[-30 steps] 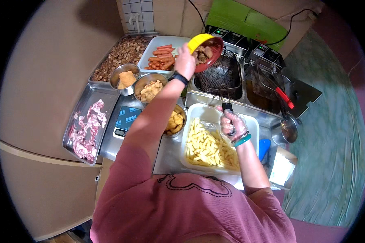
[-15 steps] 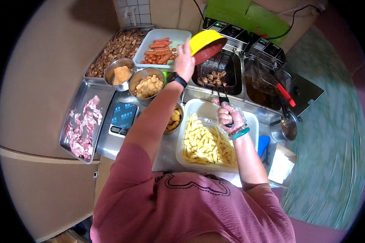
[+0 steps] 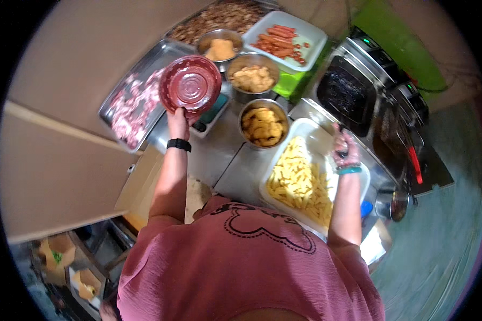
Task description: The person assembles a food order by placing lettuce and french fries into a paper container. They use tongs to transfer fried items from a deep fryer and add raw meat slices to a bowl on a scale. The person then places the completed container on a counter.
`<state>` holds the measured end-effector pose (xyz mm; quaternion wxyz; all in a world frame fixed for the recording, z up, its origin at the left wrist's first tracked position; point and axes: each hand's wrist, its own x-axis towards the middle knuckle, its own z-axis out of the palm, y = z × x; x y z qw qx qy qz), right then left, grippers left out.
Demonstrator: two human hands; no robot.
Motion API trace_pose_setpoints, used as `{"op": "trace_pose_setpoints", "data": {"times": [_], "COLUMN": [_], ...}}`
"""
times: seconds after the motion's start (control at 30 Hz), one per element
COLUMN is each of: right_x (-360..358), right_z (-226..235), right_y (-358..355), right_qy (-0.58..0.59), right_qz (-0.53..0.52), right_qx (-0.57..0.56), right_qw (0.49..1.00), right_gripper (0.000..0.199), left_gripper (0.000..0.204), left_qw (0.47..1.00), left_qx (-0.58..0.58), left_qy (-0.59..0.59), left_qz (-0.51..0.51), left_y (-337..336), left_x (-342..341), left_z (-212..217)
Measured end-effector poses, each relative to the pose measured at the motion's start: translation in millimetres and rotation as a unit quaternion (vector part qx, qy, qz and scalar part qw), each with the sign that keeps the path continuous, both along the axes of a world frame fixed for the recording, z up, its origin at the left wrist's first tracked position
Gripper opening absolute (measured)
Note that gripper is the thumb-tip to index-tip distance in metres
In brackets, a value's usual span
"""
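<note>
My left hand point(image 3: 179, 124) grips the rim of a red bowl point(image 3: 191, 83). The bowl's inside faces up with no food visible, and it hides part of a kitchen scale point(image 3: 213, 113). My right hand point(image 3: 346, 150), in a clear plastic glove, is closed around a black handle point(image 3: 342, 154) over the edge of a white tub of pale cut fries point(image 3: 297, 176). Beyond it lies a deep fryer point(image 3: 348, 93) with dark contents; the blur hides whether the handle's basket sits there.
Raw sliced meat point(image 3: 136, 104) lies on a metal tray at left. Steel bowls hold orange powder point(image 3: 220, 49), battered pieces point(image 3: 253, 78) and yellow pieces point(image 3: 263, 127). Sausages point(image 3: 278, 41) fill a white tub at the back. A red-handled basket point(image 3: 415, 165) stands at right.
My left hand has swung the bowl from beside the fryer to the left, over the scale, turning its inside upward. My right hand keeps its grip on the handle. The view has turned.
</note>
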<state>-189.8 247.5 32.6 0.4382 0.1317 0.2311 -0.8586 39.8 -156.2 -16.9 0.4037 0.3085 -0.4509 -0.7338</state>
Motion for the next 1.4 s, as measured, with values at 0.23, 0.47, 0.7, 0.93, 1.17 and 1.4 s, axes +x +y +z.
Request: {"op": "trace_pose_setpoints", "data": {"times": [0.23,0.47,0.7,0.93,1.17,1.4], "right_x": [-0.1,-7.6,-1.9,-6.5,9.3,111.8], "right_z": [2.8,23.7,14.6,6.8,20.4,107.4], "right_y": [6.9,11.4,13.5,10.6,13.9,-77.3], "right_qy": [0.024,-0.013,0.049,0.067,0.519,0.794], "right_qz": [-0.011,0.037,0.012,-0.008,-0.067,-0.218], "right_qx": [0.082,0.015,0.006,0.103,0.539,0.248], "right_qw": [0.996,0.999,0.999,0.992,0.660,0.511], "right_gripper": [0.035,0.029,0.024,0.029,0.044,0.052], "left_gripper": [0.035,0.051,0.064,0.053,0.040,0.046], "left_qw": [0.984,0.971,0.951,0.961,0.931,0.944], "left_qx": [0.152,0.137,0.011,0.012,-0.179,-0.060], "left_qy": [-0.090,-0.171,-0.290,-0.276,-0.319,-0.311], "left_qz": [-0.017,-0.094,-0.111,-0.025,0.010,0.089], "left_y": [-16.8,-30.3,-26.7,1.2,29.4,94.4], "left_x": [17.6,-0.3,17.2,58.3,146.6,208.8], "left_z": [-36.8,-61.7,-63.6,-79.6,-131.0,-69.1]}}
